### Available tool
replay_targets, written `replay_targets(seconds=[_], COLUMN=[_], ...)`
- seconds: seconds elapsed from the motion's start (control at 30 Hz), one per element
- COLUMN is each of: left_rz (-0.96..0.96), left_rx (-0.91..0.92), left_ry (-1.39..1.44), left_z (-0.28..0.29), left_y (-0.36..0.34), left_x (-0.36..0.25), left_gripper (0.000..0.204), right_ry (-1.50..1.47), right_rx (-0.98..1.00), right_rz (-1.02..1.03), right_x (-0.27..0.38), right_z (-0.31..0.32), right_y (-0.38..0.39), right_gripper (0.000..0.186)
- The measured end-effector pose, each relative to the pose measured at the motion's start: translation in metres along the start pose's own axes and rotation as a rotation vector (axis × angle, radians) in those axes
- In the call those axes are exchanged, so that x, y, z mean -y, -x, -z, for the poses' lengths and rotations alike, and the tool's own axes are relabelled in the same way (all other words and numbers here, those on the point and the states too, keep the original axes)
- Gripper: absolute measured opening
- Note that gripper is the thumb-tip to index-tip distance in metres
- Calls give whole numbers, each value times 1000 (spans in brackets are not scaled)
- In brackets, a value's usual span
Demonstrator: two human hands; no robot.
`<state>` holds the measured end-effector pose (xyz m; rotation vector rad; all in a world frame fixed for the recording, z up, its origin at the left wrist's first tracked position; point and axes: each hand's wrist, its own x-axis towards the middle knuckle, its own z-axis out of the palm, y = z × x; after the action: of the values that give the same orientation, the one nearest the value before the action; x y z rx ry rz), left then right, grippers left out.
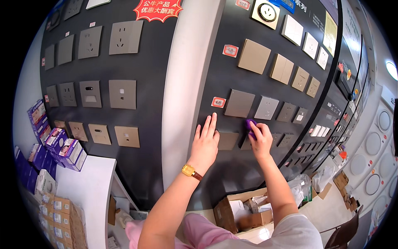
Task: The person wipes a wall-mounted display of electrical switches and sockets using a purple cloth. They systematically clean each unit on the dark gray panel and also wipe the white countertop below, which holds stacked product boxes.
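We have our left hand [205, 141] laid flat on the dark display board [232, 83], fingers released and spread, holding nothing — it seems only to steady us. Our right hand [260, 139] has its fingers clenched around a small purple cloth [250, 125], pressed against the board at the lower edge of the grey switch plates [239, 103], at about three o'clock from the left hand and just beside it. As we judge it, the wiping is somewhere in its middle: the cloth sits on the lower rows, and whether the gold plates [253, 56] up at twelve o'clock have been wiped we cannot tell. An open cardboard box [242, 209] lies on the floor at six o'clock — untouched.
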<state>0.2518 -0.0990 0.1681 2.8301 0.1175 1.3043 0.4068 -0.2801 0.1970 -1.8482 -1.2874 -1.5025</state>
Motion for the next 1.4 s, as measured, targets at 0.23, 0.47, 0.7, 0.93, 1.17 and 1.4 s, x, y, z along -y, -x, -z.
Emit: replay_targets(seconds=[0.23,0.47,0.7,0.93,1.17,1.4], left_rz=[-9,7,-6,8,-10,4], left_rx=[-20,13,-8,1,-18,-12], left_ry=[13,-19,-3,-12,11,2], left_z=[-2,-1,-2,1,-2,-3], left_y=[1,0,0,0,0,1], left_x=[1,0,2,0,1,0], left_gripper=[32,34,32,31,30,30], right_ry=[89,157,167,156,179,171], right_rx=[-198,-167,-155,-89,-33,-55], right_rz=[-173,-105,-175,-203,-165,-131], right_x=[-27,-34,-36,-40,-48,-43], right_z=[13,-3,7,4,13,11], right_y=[-53,-29,-45,-14,-3,-18], right_gripper=[48,58,49,52,54,55])
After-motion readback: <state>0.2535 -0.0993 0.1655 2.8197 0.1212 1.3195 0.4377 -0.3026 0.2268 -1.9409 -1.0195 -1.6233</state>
